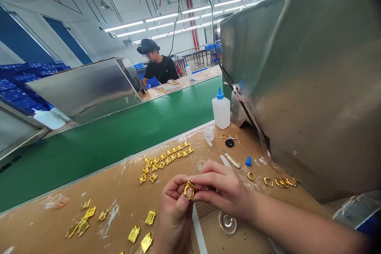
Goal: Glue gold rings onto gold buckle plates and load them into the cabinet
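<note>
A small gold ring-shaped piece [189,190] is pinched between both hands above the table's front part. My left hand [176,206] has its thumb and fingertips closed on the ring's left side. From the right, my right hand [220,188] grips its upper right side with thumb and fingers. Gold square pieces [162,156] lie in rows behind the hands, and larger gold plates [134,233] lie to the left. Several gold rings [279,182] rest on the right side of the table. A clear round dish [228,222] is below my right hand.
A white bottle with a blue cap [221,111] stands behind the hands, near a small bottle [208,132]. A green belt [119,127] runs beyond the brown table [98,184]. Metal panel [297,87] at right; a person [165,68] sits across.
</note>
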Tool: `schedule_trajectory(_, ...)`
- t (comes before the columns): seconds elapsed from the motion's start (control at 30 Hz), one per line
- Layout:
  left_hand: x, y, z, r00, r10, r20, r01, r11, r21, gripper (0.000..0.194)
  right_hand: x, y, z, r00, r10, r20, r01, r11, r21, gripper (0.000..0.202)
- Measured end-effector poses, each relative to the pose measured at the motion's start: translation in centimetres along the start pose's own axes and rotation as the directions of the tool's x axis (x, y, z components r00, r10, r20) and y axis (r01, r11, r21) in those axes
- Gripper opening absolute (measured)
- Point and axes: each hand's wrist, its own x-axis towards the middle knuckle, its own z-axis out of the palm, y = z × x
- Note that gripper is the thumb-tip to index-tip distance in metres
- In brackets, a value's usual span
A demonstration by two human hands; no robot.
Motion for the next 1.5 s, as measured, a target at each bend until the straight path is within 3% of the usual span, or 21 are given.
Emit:
schedule_trajectory(0.27,-0.10,-0.35,-0.84,1.000,0.024,-0.015,-0.024,1.000,0.005,0.041,0.19,-0.20,-0.11,1.000,-0.025,-0.003,0.025,1.000,-0.017,0.030)
schedule_trajectory(0.5,-0.20,0.20,-0.29,0.996,-0.032,-0.081,0.034,0.999,0.016,0.036,0.26,-0.25,-0.06,0.998,-0.055,0.016,0.055,0.998,-0.010,0.034)
schedule_trajectory(0.73,-0.13,0.33,0.07,0.993,-0.018,-0.113,0.020,1.000,0.017,0.040,0.19,-0.17,-0.02,0.998,-0.054,0.016,0.054,0.998,-0.010,0.033)
schedule_trajectory(1.5,0.08,0.11,0.03,0.997,0.009,-0.073,-0.006,0.999,0.031,0.040,0.01,-0.24,-0.25,0.998,-0.034,0.048,0.036,0.999,-0.029,0.035)
